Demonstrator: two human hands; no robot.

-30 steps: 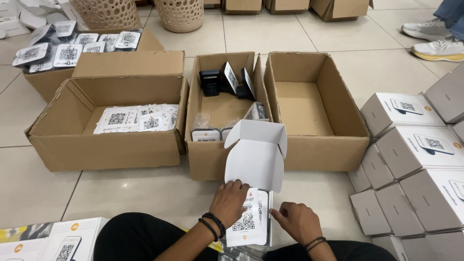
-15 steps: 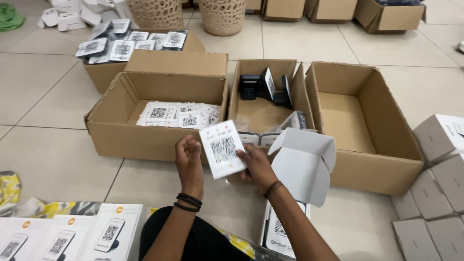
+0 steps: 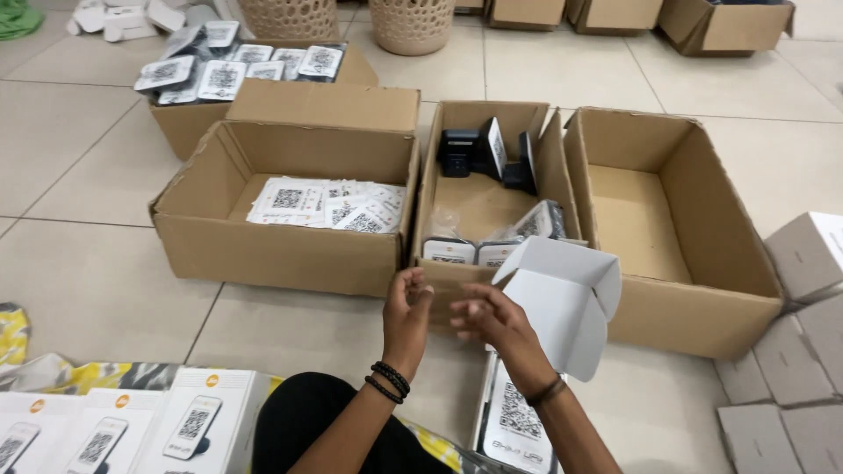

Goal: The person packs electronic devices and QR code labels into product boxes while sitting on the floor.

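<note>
L hand point(image 3: 408, 303) and R hand point(image 3: 486, 318): both grips loose, half-open, holding nothing, hovering just left of open white carton point(image 3: 562, 303). Carton sits in front of middle cardboard box point(image 3: 487, 175). Advice: steady carton lid w/ R hand before reaching in.

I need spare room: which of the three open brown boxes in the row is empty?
The right-hand cardboard box: only its bare floor shows. The left box holds printed cards, the middle box black devices and packets.
</note>
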